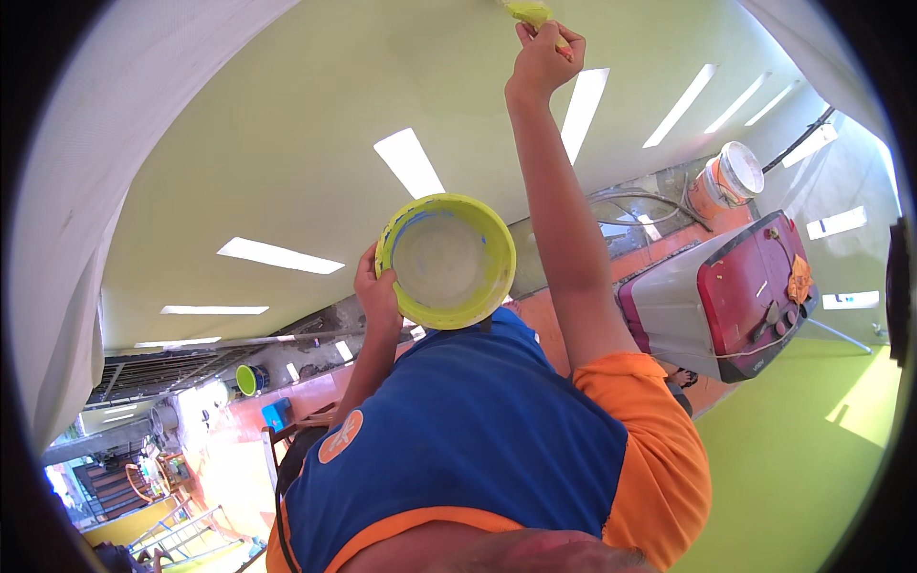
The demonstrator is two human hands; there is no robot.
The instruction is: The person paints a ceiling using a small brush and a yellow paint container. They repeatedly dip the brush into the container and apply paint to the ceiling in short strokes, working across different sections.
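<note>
My left hand (379, 298) grips a round yellow-green tub (508, 250) by its left side, fingers at the rim. Pale, creamy liquid (439, 260) lies inside the tub, with blue smears along the inner wall. My right arm is stretched far up to the wall. At its end my right hand (546, 59) is closed round a paintbrush (527, 11) coated in yellow-green, with a reddish handle end showing below the fingers. The brush head is up by the pale green wall (277, 124), partly at the picture's top edge; whether it touches is unclear.
A red and white washing machine (712, 296) stands to the right, small items on top. Beyond it are a white-lidded orange bucket (731, 177) and a hose (635, 196). A dark bucket (251, 380), a chair (277, 449) and a metal ladder (191, 535) are at the lower left.
</note>
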